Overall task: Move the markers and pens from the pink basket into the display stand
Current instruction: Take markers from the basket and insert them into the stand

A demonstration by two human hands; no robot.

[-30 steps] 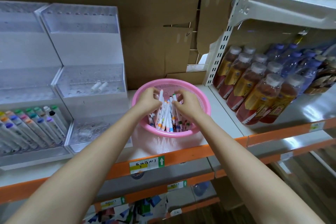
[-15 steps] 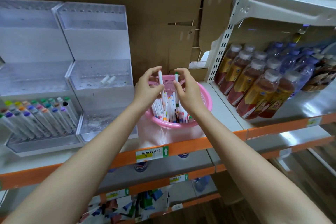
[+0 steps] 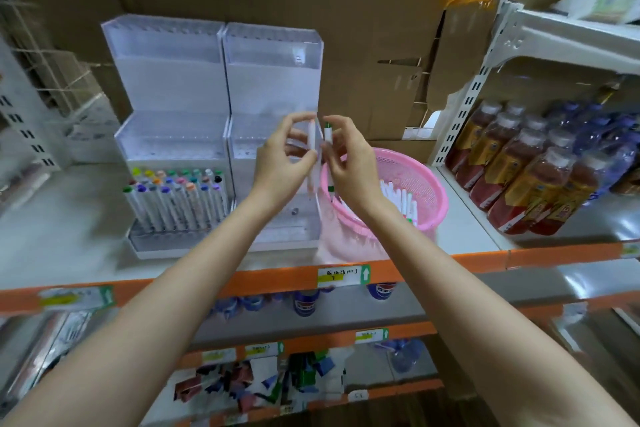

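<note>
The fingers of the left hand [image 3: 277, 163] pinched one white pen [image 3: 312, 137] upright; those of the right hand [image 3: 349, 165] pinched one green-tipped marker [image 3: 327, 135] just beside it. Behind to the right sat one pink basket [image 3: 438, 204] of pens [image 3: 398, 196]; farther left, two display stand units [image 3: 273, 80], one holding two rows of markers [image 3: 180, 199]

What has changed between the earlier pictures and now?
Both hands rose out of the pink basket and moved left, up in front of the display stand. The left hand now pinches one white pen, the right hand a green-capped pen; earlier they reached into the bundle. The other pens stay in the basket, the markers in the stand's lowest tier.
</note>
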